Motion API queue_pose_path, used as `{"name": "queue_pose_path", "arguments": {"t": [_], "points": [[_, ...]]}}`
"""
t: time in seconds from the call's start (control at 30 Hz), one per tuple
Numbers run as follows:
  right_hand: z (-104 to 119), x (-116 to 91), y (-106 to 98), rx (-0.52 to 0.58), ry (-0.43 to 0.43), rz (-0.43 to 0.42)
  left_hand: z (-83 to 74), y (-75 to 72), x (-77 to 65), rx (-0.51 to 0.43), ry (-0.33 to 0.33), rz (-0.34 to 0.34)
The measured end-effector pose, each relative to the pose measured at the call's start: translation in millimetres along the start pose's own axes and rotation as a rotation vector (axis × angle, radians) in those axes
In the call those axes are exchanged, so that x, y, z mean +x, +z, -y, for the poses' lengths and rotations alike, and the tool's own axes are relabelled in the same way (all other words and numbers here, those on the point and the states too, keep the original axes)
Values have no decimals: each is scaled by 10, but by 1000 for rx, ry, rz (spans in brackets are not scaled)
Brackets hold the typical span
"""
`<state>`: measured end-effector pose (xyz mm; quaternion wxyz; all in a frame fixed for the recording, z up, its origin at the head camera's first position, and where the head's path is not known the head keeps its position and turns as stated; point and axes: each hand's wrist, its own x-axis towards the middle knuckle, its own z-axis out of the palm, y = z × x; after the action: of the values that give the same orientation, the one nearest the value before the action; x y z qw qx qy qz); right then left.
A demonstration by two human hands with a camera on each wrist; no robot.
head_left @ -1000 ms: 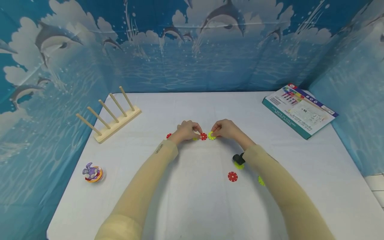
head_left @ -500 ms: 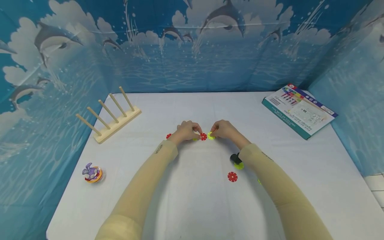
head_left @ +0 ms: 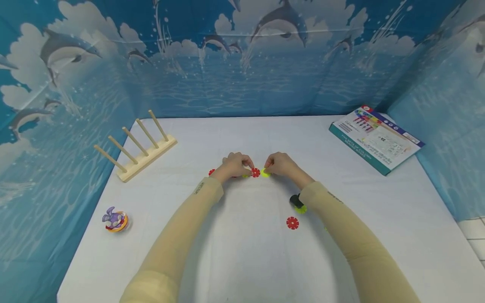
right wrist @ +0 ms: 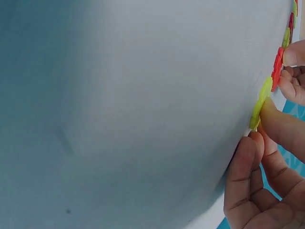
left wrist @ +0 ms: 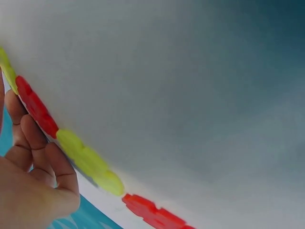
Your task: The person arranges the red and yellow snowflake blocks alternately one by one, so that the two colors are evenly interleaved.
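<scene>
My left hand (head_left: pixel 235 165) pinches a notched red disc (right wrist: pixel 276 69), my right hand (head_left: pixel 282 164) a yellow disc (right wrist: pixel 260 102): likely light, stiff, best rim-held.

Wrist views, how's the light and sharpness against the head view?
Head view: even light, soft shadow beside the left sleeve; left wrist view: yellow disc soft-edged, upper right corner dark; right wrist view: bluish shade at left, table edge bowed.

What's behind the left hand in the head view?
A red disc and a yellow disc peek out past the left hand; whatever lies between them is mostly covered.
</scene>
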<state>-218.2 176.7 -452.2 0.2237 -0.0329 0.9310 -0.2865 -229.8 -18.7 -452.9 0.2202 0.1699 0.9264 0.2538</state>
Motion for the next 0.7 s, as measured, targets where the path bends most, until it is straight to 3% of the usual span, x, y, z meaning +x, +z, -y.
{"name": "queue_pose_path", "arguments": {"t": [0.3,0.7], "points": [[1,-11,20,-7,0,-22,-7,3,39,18,25,1],[8,-21,11,-33,-33,-44,-147,120,109,54,75,-15]]}}
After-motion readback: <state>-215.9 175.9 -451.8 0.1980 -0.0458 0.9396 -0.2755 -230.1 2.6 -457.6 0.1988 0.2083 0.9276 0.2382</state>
